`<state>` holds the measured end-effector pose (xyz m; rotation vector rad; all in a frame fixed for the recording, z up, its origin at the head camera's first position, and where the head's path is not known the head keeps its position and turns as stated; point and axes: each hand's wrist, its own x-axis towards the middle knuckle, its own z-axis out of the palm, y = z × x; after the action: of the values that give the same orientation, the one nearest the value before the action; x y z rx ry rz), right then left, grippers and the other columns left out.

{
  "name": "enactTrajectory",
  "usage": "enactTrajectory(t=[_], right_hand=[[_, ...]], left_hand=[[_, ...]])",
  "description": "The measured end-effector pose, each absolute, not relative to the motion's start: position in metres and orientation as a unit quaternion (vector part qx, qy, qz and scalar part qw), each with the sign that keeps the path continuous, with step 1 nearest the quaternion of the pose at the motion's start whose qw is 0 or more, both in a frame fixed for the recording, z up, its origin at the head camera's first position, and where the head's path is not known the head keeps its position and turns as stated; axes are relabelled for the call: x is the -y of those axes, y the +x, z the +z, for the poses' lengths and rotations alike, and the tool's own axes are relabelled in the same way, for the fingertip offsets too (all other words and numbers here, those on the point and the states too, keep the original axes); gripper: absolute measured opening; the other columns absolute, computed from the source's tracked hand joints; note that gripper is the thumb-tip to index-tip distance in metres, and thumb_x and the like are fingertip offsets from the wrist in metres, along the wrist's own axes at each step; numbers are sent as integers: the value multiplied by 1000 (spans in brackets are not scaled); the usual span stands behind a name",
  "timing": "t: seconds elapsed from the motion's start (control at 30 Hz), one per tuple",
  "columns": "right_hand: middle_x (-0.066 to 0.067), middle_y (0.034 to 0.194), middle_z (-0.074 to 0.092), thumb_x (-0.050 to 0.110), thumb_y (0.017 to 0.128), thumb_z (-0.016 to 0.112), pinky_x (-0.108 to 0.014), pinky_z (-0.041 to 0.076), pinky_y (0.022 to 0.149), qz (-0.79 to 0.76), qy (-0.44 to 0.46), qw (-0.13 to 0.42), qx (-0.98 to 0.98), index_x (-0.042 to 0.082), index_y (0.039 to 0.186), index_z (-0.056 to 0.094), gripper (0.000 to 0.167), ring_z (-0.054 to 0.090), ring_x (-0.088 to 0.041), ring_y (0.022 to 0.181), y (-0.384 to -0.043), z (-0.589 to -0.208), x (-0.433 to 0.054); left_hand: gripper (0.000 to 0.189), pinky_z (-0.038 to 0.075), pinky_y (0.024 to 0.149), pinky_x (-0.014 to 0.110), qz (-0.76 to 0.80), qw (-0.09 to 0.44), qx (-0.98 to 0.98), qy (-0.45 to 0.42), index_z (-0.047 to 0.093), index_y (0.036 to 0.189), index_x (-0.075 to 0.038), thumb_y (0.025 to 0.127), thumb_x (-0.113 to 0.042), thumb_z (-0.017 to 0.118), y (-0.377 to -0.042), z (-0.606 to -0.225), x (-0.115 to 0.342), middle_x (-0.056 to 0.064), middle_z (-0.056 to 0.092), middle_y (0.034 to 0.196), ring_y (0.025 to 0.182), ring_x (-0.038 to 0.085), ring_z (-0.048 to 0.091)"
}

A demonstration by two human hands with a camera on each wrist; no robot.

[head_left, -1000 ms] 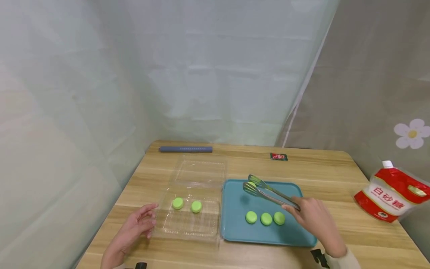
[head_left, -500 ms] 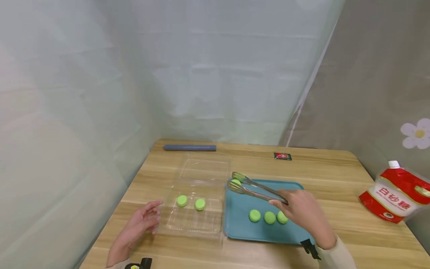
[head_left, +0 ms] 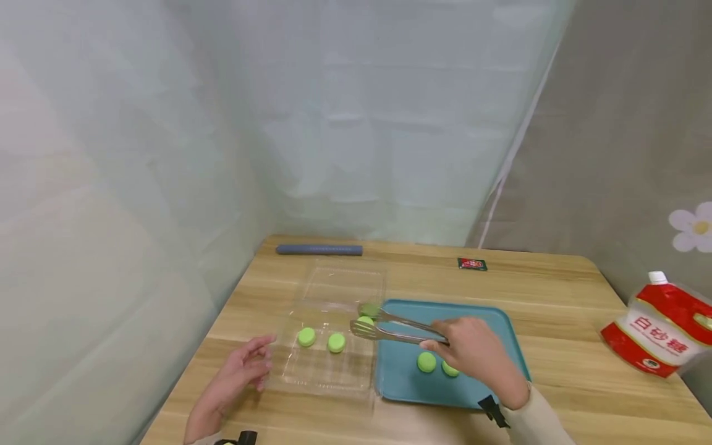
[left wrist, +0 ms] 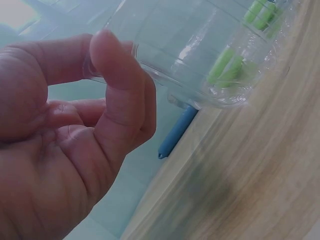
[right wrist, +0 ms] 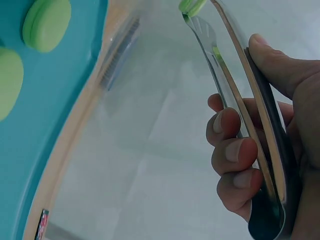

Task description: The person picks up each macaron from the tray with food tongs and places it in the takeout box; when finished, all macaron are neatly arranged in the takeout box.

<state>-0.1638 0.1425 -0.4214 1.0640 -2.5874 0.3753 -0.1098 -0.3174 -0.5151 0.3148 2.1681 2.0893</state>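
Note:
My right hand (head_left: 473,349) grips metal tongs (head_left: 399,336), with a green macaron (head_left: 364,321) between their slotted tips. Tongs and macaron overlap the right side of a clear hinged plastic box (head_left: 328,384) whose lid lies back. Two green macarons sit inside, one on the left (head_left: 306,337) and one nearer the middle (head_left: 336,342). At the box's left edge, my left hand (head_left: 236,377) pinches the rim between thumb and finger, as the left wrist view shows. Macarons (head_left: 426,362) lie on the blue tray (head_left: 400,386), partly hidden behind my right hand.
A long blue-grey bar (head_left: 319,250) lies at the table's back left. A small red and green packet (head_left: 472,264) is behind the tray. To the right stands a red and white sugar pouch (head_left: 651,330). Cloth hangs behind the wooden table.
My right hand has carried the tongs and macaron leftward from above the tray's back to the box's right side. My left hand has kept its place at the box; the head view has shifted slightly.

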Motion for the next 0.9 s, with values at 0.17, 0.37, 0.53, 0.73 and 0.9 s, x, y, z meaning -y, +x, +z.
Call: enactTrajectory(t=[0.17, 0.37, 0.53, 0.73, 0.9], right_hand=[[11, 57, 45, 40, 89, 77, -20, 32, 41, 88, 384, 128, 910, 9, 87, 72, 32, 35, -1, 46, -169, -426, -127], [9, 51, 31, 41, 89, 76, -20, 23, 40, 62, 400, 128, 905, 16, 70, 59, 36, 28, -3, 42, -174, -426, -113], [10, 50, 28, 42, 89, 76, -19, 21, 40, 50, 402, 125, 906, 17, 68, 59, 37, 27, -2, 41, -176, -425, -106], [10, 50, 23, 44, 88, 77, -20, 14, 42, 35, 395, 120, 910, 20, 64, 53, 41, 20, -3, 41, -176, -426, -103], [10, 51, 18, 44, 87, 78, -20, 11, 43, 19, 399, 125, 908, 22, 60, 45, 48, 17, -3, 42, -176, -426, -101]], left_hand=[[57, 51, 54, 23, 682, 57, -722, 106, 26, 142, 24, 96, 8, 56, -106, -515, 319, 20, 50, 104, 64, 7, 52], [57, 51, 55, 23, 691, 62, -713, 101, 25, 142, 24, 97, 6, 56, -105, -514, 322, 16, 50, 104, 66, 7, 52], [52, 51, 54, 23, 695, 56, -709, 106, 32, 140, 22, 97, 8, 56, -107, -516, 322, 13, 51, 103, 66, 7, 53], [45, 51, 54, 23, 702, 52, -701, 114, 42, 138, 15, 95, 9, 57, -108, -516, 320, 12, 51, 102, 67, 7, 54], [47, 51, 53, 22, 702, 47, -701, 117, 38, 137, 20, 94, 11, 56, -110, -514, 318, 13, 51, 102, 68, 7, 54]])
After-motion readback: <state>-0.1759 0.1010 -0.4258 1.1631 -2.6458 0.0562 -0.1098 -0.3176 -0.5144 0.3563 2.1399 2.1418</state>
